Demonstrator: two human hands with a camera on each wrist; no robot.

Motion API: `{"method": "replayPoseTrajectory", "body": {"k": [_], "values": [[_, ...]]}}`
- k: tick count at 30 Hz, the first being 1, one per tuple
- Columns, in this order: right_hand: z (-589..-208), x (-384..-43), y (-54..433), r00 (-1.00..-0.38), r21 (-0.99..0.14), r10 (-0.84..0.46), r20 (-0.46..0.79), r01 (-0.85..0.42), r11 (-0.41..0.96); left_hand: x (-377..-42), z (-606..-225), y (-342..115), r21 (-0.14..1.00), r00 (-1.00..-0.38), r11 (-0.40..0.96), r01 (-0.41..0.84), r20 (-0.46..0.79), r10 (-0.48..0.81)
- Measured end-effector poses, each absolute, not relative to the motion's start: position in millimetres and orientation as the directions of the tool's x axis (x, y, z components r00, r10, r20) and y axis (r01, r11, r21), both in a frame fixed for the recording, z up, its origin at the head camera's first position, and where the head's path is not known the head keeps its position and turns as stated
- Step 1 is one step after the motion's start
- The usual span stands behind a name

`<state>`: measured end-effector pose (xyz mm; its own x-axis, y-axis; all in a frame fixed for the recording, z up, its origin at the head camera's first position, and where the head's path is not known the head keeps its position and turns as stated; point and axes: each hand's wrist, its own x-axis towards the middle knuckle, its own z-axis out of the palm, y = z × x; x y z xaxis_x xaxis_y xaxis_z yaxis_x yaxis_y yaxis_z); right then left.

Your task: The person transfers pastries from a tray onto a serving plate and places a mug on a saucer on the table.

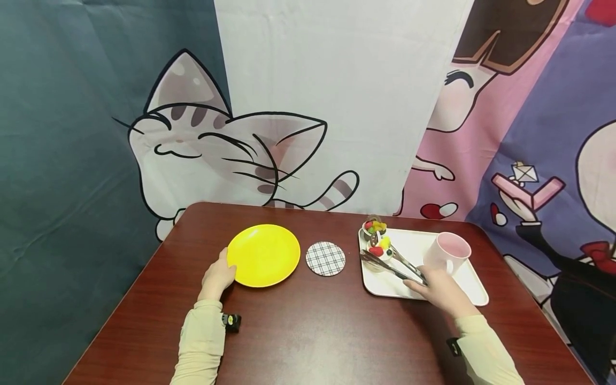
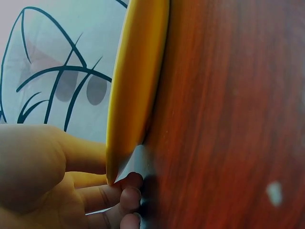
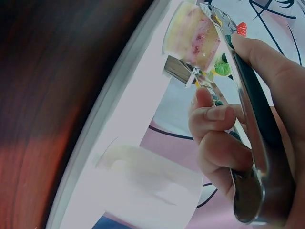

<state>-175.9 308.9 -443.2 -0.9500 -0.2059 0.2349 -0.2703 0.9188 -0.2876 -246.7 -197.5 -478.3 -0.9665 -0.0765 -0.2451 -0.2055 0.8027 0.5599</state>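
At the left of the table, my left hand (image 1: 218, 275) pinches the rim of a yellow plate (image 1: 263, 255). The left wrist view has the thumb on one face of the plate (image 2: 136, 71) and fingers behind its edge. My right hand (image 1: 445, 291) grips metal tongs with dark handle grips (image 3: 255, 95). The tong arms stand apart on either side of a layered dessert cup (image 3: 193, 36) topped with fruit; whether both tips touch it, I cannot tell. A second fruit-topped dessert cup (image 1: 373, 229) is just behind, at the white tray's (image 1: 409, 239) far left corner.
On the tray's right side stands a pink mug (image 1: 452, 247), close to my right hand. A round checked coaster (image 1: 325, 259) lies between plate and tray. The brown table (image 1: 308, 331) ends at a printed cloth backdrop (image 1: 346, 80).
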Motion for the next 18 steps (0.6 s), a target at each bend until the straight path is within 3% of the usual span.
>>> {"method": "replayPoseTrajectory", "body": {"k": [7, 18], "values": [[-444.6, -180.7, 305.4, -0.931, -0.300, -0.210, 0.297, -0.300, 0.906, -245.8, -478.6, -197.3, 0.562, -0.966, 0.801, -0.205, -0.249, -0.072], [-448.0, -178.5, 301.9, -0.949, -0.253, -0.173, 0.263, -0.241, 0.937, -249.1, -481.1, -198.8, 0.553, -0.966, 0.809, -0.201, -0.248, -0.071]]}}
